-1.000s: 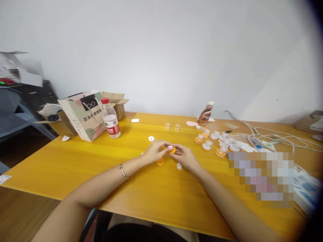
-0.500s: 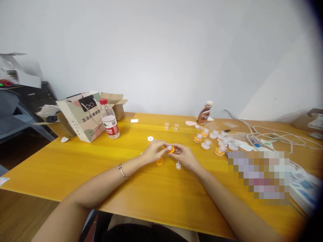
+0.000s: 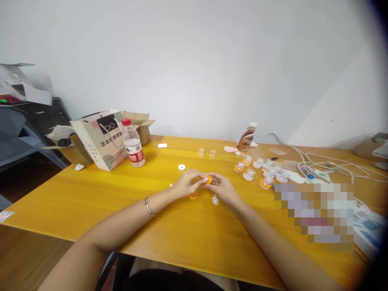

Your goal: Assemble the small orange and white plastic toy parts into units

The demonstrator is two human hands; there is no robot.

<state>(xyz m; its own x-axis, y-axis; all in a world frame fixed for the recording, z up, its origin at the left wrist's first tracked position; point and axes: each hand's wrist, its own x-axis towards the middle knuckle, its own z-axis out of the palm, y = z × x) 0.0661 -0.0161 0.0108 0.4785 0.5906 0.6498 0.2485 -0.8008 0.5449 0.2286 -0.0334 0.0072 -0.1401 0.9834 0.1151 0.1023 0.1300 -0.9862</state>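
Both hands meet above the middle of the table around a small orange disc with a white, dark-spotted piece on it. My left hand pinches at its left side, thumb and fingertips closed by the white piece. The rim on the right is gripped by my right hand. A second orange disc lies on the table, partly hidden under my left hand. Beside my right hand is a white perforated piece. Farther back lie a white ring and two clear small cups.
Several clear-topped pieces with orange or white bases stand to the right. A brown drink bottle and white cables are behind them. On the left stand a water bottle, a paper bag and a cardboard box.
The held orange disc has tilted slightly, and the fingers have shifted a little around it. The whole view has moved slightly; the things on the table stay in place.
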